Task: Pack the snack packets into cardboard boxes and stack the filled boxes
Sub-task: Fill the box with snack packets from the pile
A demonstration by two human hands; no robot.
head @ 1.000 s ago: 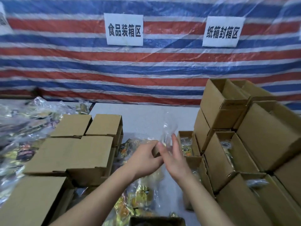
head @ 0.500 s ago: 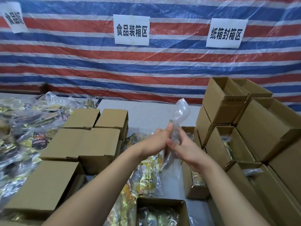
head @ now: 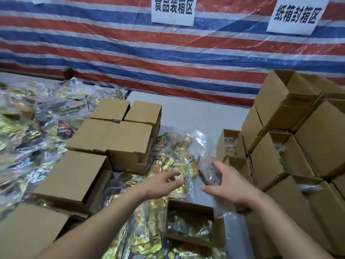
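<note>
My right hand [head: 223, 184] grips a clear plastic bag [head: 209, 176] with a dark snack packet inside, held above the table's middle. My left hand [head: 162, 184] hovers just left of it with fingers spread and relaxed, holding nothing, over a heap of yellow and orange snack packets [head: 175, 157]. Below my hands an open cardboard box [head: 188, 208] holds bagged packets. To the right stand open boxes [head: 270, 157] with packets in them, stacked in a tall pile [head: 280, 101].
Several closed cardboard boxes [head: 112, 135] sit at the left, stepped toward me. A large mound of bagged snack packets [head: 28, 131] covers the far left. A striped tarp [head: 168, 58] with two paper signs backs the grey table [head: 186, 113].
Both hands came down from chest height. My left hand has let go of the bag and moved left; my right hand alone keeps it. The view has tilted down and left.
</note>
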